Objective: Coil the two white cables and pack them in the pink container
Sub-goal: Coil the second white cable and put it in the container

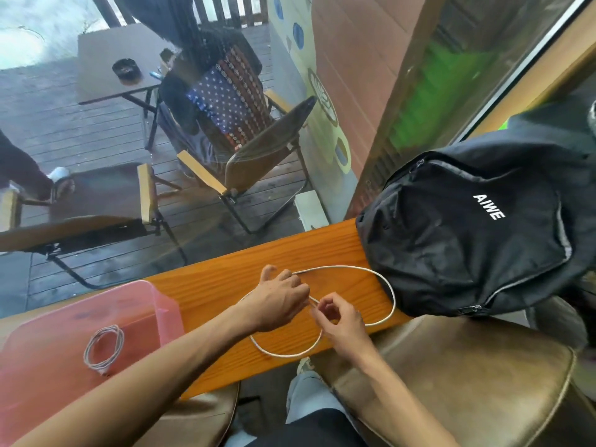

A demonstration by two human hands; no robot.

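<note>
A pink see-through container (161, 304) stands at the left end of the narrow wooden counter (213, 285). One white cable (104, 347) lies coiled inside it on the bottom. The second white cable (385, 283) lies on the counter in two wide loops, one sweeping right toward the backpack, one hanging at the near edge. My left hand (279, 300) is closed around this cable near the middle of the counter. My right hand (338, 321) pinches the same cable just to the right of it, thumb and fingers together.
A black backpack (477, 233) marked AIWE fills the right end of the counter, touching the cable's far loop. Brown padded stools (467, 382) sit below the near edge. A window lies behind the counter, with deck chairs, a table and seated people outside.
</note>
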